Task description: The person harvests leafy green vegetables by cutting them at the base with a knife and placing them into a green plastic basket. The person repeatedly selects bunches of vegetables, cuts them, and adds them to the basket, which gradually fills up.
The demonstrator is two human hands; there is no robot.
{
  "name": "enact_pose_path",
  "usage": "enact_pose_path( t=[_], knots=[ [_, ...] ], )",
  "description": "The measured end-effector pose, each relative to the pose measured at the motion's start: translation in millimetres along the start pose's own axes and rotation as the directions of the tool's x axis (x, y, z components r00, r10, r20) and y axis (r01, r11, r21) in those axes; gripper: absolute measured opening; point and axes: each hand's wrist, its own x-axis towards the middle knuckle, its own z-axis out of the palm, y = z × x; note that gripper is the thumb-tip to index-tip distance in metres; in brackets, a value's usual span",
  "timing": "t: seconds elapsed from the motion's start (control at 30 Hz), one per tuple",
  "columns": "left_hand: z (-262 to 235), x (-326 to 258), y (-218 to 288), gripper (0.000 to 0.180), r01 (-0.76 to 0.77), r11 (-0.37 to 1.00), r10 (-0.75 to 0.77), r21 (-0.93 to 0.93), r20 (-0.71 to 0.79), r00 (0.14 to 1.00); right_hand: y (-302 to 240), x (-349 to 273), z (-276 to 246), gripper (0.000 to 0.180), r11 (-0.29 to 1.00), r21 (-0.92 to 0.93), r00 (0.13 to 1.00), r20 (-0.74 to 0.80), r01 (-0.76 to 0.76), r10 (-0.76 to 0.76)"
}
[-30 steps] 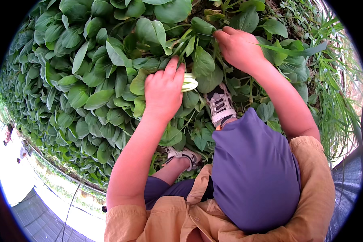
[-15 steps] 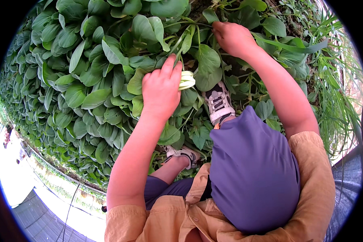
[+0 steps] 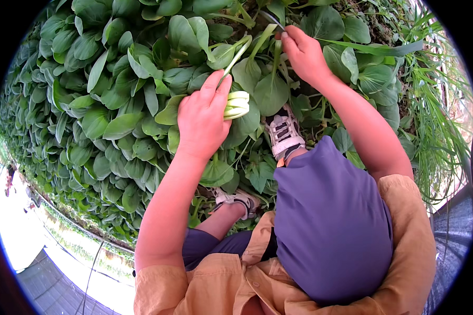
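Watching remotely, I saw the left hand (image 3: 205,116) closed around pale stems (image 3: 237,106) that jutted from its right side; ahead and rightward of it, the right hand (image 3: 306,55) gripped a thin blade (image 3: 271,19) protruding past its fingertips.

Leaves (image 3: 272,94) look smooth, the blade (image 3: 271,19) metallic, the cloth shorts (image 3: 331,220) matt.

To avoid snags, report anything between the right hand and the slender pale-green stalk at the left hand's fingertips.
In this view, two green stalks with broad leaves stand between the right hand and the slender pale-green stalk; depth is unclear.
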Motion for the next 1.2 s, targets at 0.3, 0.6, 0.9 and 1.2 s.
enact_pose_path(
  t=[0.3,0.6,0.9,1.2],
  knots=[
    [-46,-5,41,0.054,-0.071,0.978,0.043,-0.196,-0.143,0.989,-47,-43,-30,0.042,0.529,0.789,0.940,0.174,-0.311,0.292],
    [-63,-20,79,0.061,0.127,0.763,-0.268,-0.634,-0.131,0.954,-52,-57,-69,0.022,0.743,0.669,1.000,0.006,-0.013,0.011],
    [-71,31,90,0.045,0.590,0.313,-0.320,-0.745,0.502,0.804,-71,-49,-47,0.045,0.471,0.844,0.967,0.216,-0.256,0.138],
    [-19,39,18,0.056,0.276,0.958,-0.287,0.078,0.282,0.916,-32,-7,8,0.021,0.902,-0.241,0.933,0.122,0.359,-0.339]
  ],
)
